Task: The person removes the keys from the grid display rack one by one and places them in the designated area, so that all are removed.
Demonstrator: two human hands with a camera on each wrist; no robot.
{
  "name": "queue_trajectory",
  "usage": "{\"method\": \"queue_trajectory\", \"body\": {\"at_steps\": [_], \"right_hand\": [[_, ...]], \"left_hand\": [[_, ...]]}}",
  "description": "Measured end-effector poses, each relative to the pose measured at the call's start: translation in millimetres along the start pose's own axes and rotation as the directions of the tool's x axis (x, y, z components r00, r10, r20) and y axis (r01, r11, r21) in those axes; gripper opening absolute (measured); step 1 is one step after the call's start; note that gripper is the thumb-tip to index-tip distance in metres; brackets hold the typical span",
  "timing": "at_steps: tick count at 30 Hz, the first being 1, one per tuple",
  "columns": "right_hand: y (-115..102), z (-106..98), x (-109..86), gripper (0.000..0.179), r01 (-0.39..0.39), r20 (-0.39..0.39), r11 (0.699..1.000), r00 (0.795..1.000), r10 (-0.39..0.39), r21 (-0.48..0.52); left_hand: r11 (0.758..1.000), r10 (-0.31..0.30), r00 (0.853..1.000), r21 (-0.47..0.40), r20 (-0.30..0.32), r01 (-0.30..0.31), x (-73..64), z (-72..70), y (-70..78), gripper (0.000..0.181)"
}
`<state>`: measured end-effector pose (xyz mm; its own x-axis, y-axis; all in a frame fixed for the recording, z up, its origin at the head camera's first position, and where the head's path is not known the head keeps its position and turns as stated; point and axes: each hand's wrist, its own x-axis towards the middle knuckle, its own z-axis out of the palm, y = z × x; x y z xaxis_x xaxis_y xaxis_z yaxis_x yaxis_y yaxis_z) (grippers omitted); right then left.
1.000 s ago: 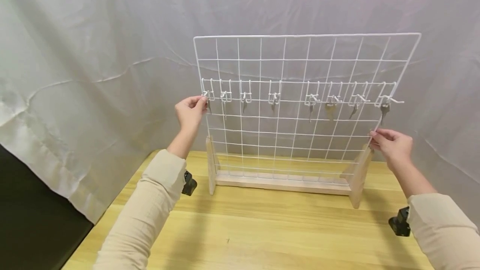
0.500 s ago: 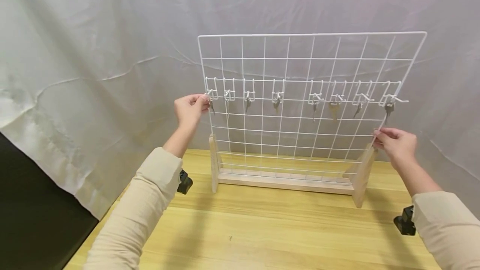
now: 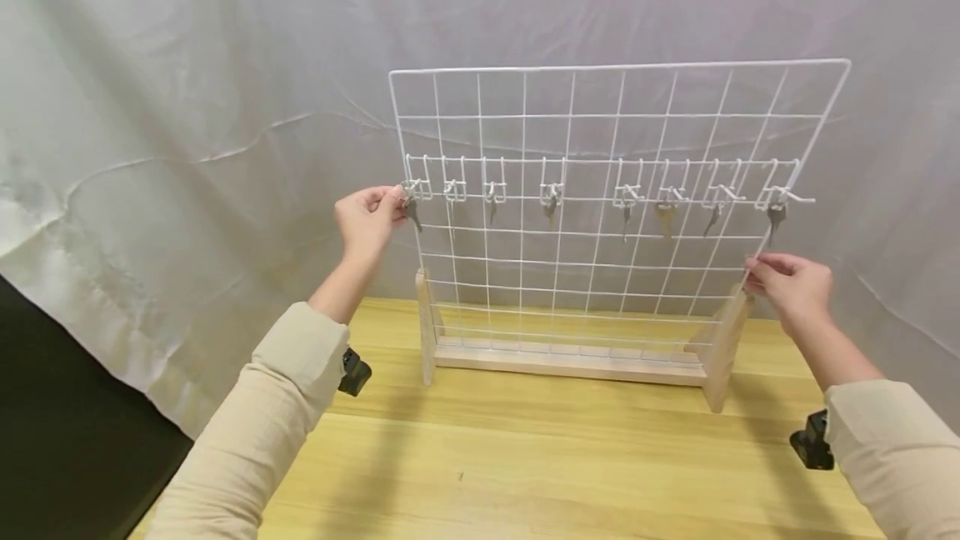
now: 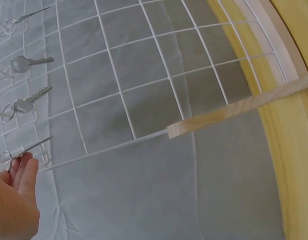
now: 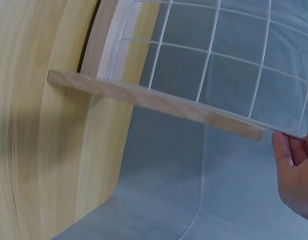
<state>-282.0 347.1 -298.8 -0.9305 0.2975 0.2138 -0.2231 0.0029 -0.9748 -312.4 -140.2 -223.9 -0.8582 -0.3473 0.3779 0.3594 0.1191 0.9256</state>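
A white wire grid (image 3: 619, 67) stands in a wooden base (image 3: 570, 363), with a row of white hooks across it. Keys on rings hang from the hooks, among them a silver key (image 4: 25, 104) and a grey one (image 3: 776, 213) at the far right. At the leftmost hook, my left hand (image 3: 366, 222) pinches a key (image 4: 39, 144) by its ring end. Its ring (image 4: 5, 161) shows beside the fingertips in the left wrist view. My right hand (image 3: 798, 286) pinches the grid's right edge wire, just above the wooden upright (image 5: 194, 111).
The base rests on a yellow wood-grain table (image 3: 570, 457). Grey cloth (image 3: 225, 90) hangs behind and to the left of the grid. Black wrist cameras (image 3: 355, 372) show under both sleeves. A small mark (image 3: 461, 476) lies on the tabletop.
My left hand has shifted slightly left, away from the grid's edge, and the key shows more fully beside the fingers. The right hand keeps its hold on the grid.
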Motion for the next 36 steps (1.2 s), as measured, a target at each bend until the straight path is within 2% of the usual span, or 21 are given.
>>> {"method": "queue_trajectory", "body": {"at_steps": [9, 14, 18, 22, 28, 36], "right_hand": [[1.5, -2.5, 0.2, 0.037, 0.042, 0.012, 0.999, 0.999, -0.042, -0.010], [1.3, -7.0, 0.0, 0.036, 0.057, 0.030, 0.998, 0.998, -0.057, 0.001], [0.6, -8.9, 0.2, 0.035, 0.059, 0.036, 0.998, 0.998, -0.059, 0.003], [0.8, -9.5, -0.3, 0.034, 0.059, 0.035, 0.998, 0.998, -0.060, 0.018], [4.4, -6.9, 0.8, 0.036, 0.061, 0.035, 0.997, 0.997, -0.063, 0.055], [6.3, -2.4, 3.3, 0.037, 0.064, 0.032, 0.997, 0.997, -0.066, 0.044]], "left_hand": [[0.998, 0.025, 1.000, -0.057, 0.011, -0.024, -9.3, -4.3, 1.1, 0.023], [0.994, 0.035, 0.997, -0.108, 0.075, -0.027, -20.4, -4.0, -2.8, 0.024], [0.992, -0.005, 0.990, -0.126, 0.139, 0.023, -30.3, -2.6, -7.8, 0.024], [0.986, -0.075, 0.978, -0.131, 0.195, 0.102, -41.3, -0.2, -14.3, 0.022], [0.975, -0.158, 0.958, -0.115, 0.238, 0.189, -57.2, 0.3, -25.5, 0.024], [0.958, -0.233, 0.927, -0.092, 0.293, 0.270, -78.3, 0.1, -56.4, 0.024]]}}
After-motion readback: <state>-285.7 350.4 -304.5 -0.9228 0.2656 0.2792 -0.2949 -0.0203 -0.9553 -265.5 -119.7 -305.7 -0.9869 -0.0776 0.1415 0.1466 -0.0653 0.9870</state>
